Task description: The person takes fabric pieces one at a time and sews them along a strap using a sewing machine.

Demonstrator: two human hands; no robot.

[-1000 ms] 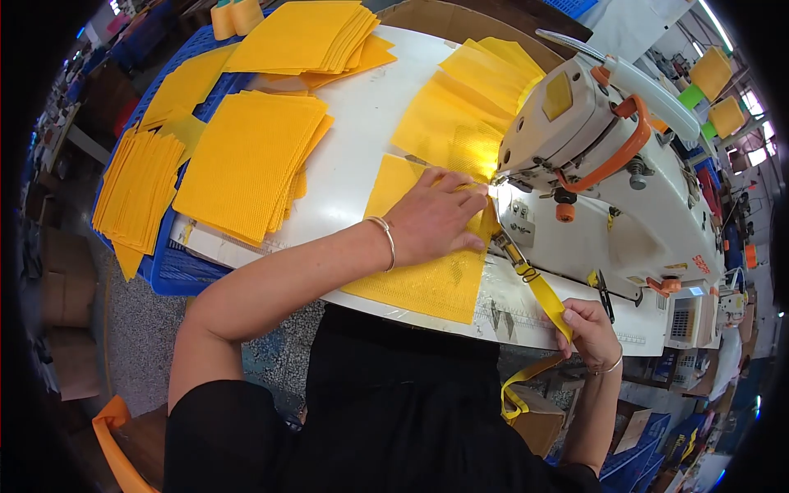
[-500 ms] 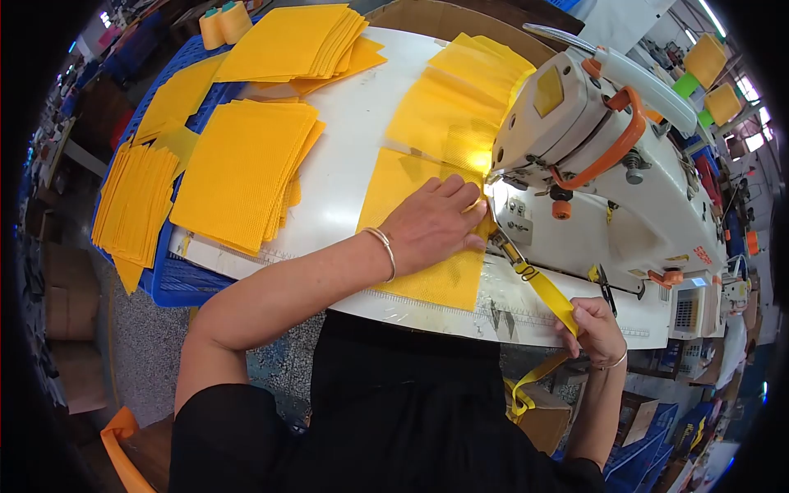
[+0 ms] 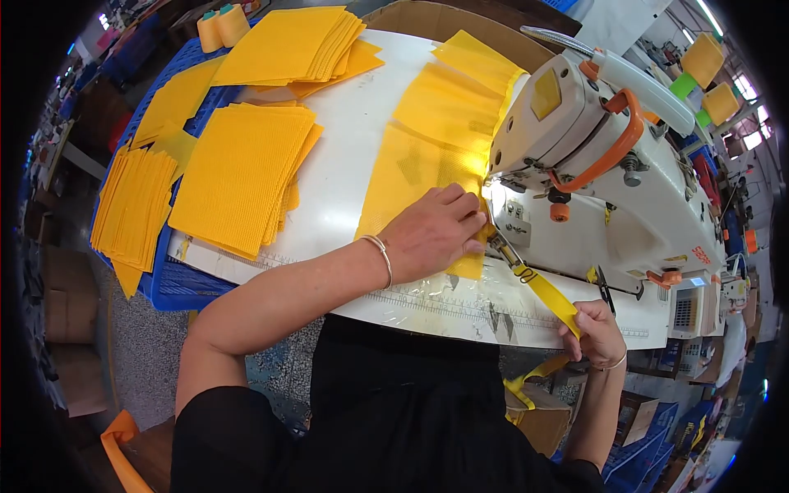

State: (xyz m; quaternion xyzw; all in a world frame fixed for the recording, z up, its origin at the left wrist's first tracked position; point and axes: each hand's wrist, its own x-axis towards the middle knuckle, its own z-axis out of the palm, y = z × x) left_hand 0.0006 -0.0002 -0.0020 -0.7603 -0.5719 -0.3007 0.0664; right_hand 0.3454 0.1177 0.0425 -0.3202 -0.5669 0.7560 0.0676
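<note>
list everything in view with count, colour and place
sewing machine: one, white with orange parts, right side of table
table: one, white, centre
fabric strip: overlapping pieces, count unclear, yellow, beside the needle area
tape: one, yellow, from metal guide to right hand
large fabric stacks: two, yellow, table's left end
basket: one, blue, far left, holding more yellow pieces
thread cones: two, pale orange, top left
snips: one, black and yellow, table's right
background: cluttered, uncountable
left hand: one, bare, on fabric strip
right hand: one, bare, holding tape
</note>
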